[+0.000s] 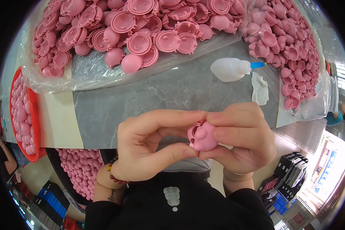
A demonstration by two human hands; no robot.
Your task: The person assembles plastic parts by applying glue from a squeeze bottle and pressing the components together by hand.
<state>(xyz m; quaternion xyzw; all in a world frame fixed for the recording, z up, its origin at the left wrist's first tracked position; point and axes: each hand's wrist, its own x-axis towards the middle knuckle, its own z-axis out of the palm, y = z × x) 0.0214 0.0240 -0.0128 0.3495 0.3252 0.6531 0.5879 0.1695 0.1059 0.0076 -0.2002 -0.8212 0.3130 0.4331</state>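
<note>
Between my two hands, above the near edge of the table, is a small pink plastic piece (205, 136) with rounded bumps and dark openings on its left side. My left hand (145, 143) pinches its left side between thumb and fingertips. From the right, my right hand (243, 138) grips the rounded part with thumb and fingers. Part of the piece is hidden behind the fingers. Beyond the hands lies a white squeeze bottle (230, 69) on its side, its blue tip pointing right. A crumpled white cloth (260, 89) lies near that tip.
Pink half-shells (138, 43) heap on clear plastic sheeting at the back. More pink cup-shaped parts (291, 50) pile at the right. A red basin (34, 126) of pink pieces stands left; a black bin (78, 172) holds more below. The grey tabletop (142, 101) lies between.
</note>
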